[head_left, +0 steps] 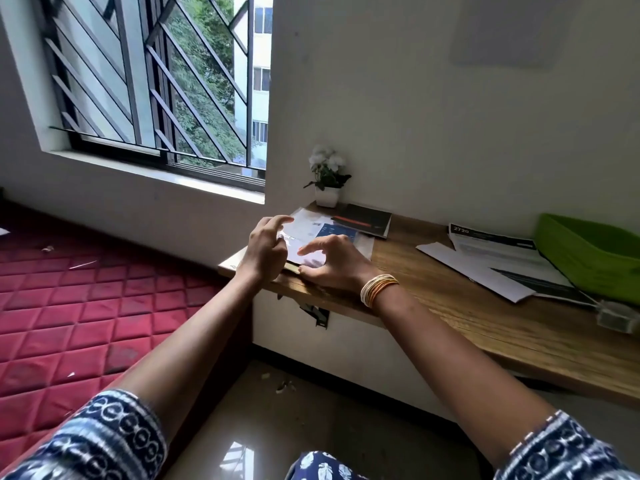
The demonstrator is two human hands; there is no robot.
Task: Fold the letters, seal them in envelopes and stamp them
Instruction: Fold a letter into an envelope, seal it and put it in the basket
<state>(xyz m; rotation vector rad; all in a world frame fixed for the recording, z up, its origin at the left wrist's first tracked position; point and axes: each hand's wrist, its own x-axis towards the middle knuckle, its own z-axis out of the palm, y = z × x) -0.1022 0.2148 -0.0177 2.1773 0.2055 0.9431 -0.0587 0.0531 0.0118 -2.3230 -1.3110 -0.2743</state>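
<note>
Small room, barred window (152, 81) in the upper left of the frame, red quilted mattress (86, 306) at the left edge, wooden tabletop (450, 306) running from centre to lower right. White potted plant (327, 178) and a dark notebook (363, 220) sit at the tabletop's far corner. Green tray (588, 258) at the right edge, with loose letters (491, 261) lying beside it (printed sheets, one partly folded).

Both hands work at the left end of the tabletop, over a pale envelope (304, 252) that lies on a stack of printed mail (322, 226).

Left hand (266, 251): grip narrow, fingers curled, index raised. Thumb and finger seem to pinch the envelope's near left edge, though the contact is partly hidden.

Right hand (332, 263): grip wide, fingers spread and arched, tips pressing down on the envelope. Bangles (379, 287) on that wrist.

Judgement: flap being pressed shut, or envelope being steadied for it.

Risks:
- Envelope sits close to the tabletop's left edge; a sideways push could slide it off onto the mattress.
- Uneven fingertip pressure could crease the flap or leave it half sealed.
- Stack beneath may shift under the press.

The envelope lies directly under the right fingertips and against the left hand.
</note>
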